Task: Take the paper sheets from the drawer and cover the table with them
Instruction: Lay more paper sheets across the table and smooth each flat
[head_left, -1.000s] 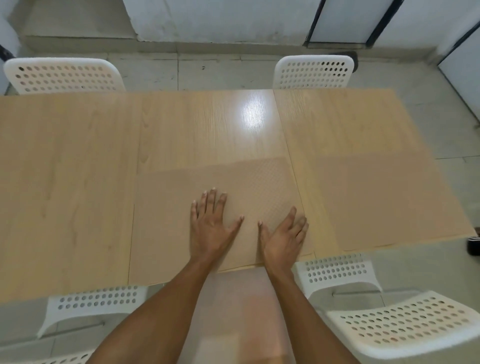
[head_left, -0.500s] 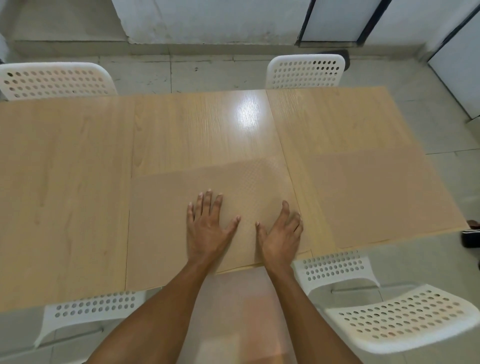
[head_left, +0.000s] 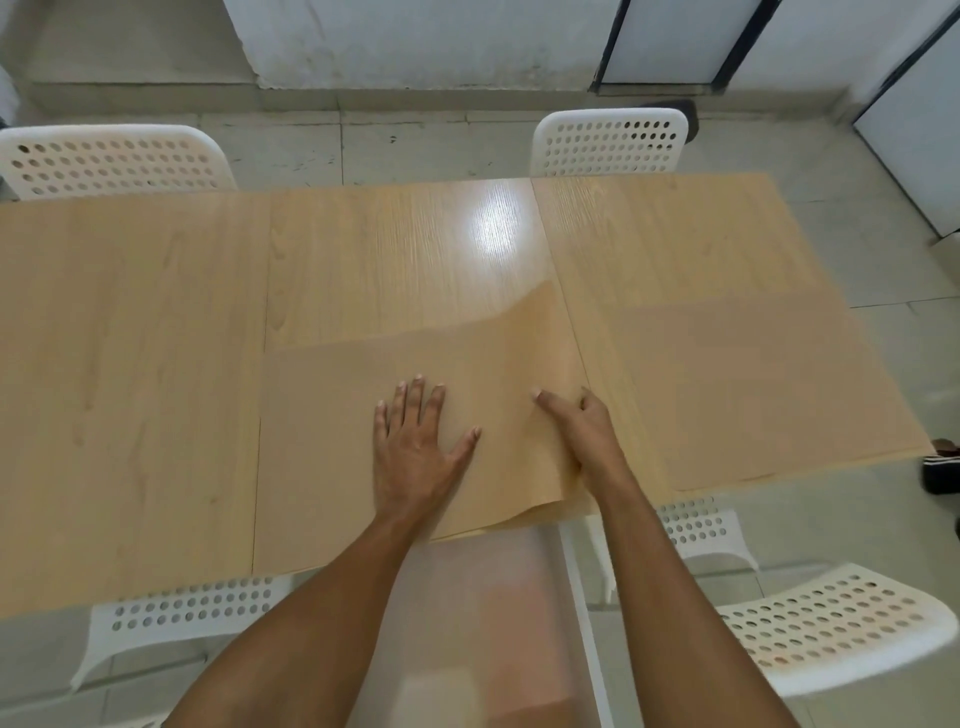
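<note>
A brown paper sheet (head_left: 332, 441) lies on the wooden table (head_left: 130, 338) at its near edge, in front of me. My left hand (head_left: 415, 447) presses flat on the sheet, fingers spread. My right hand (head_left: 582, 421) pinches the sheet's right edge, and that side curls up off the table toward its far right corner. A second brown sheet (head_left: 748, 389) lies flat on the right part of the table, reaching the near right edge.
White perforated chairs stand around the table: two at the far side (head_left: 109, 161) (head_left: 610, 140), two tucked under the near edge (head_left: 182, 618) (head_left: 696, 530), and one loose at the lower right (head_left: 831, 629). A dark shoe (head_left: 943, 475) lies on the floor at right.
My right hand went from lying flat on the sheet to gripping its right edge, and that edge has lifted and curled up. My left hand stays flat on the sheet.
</note>
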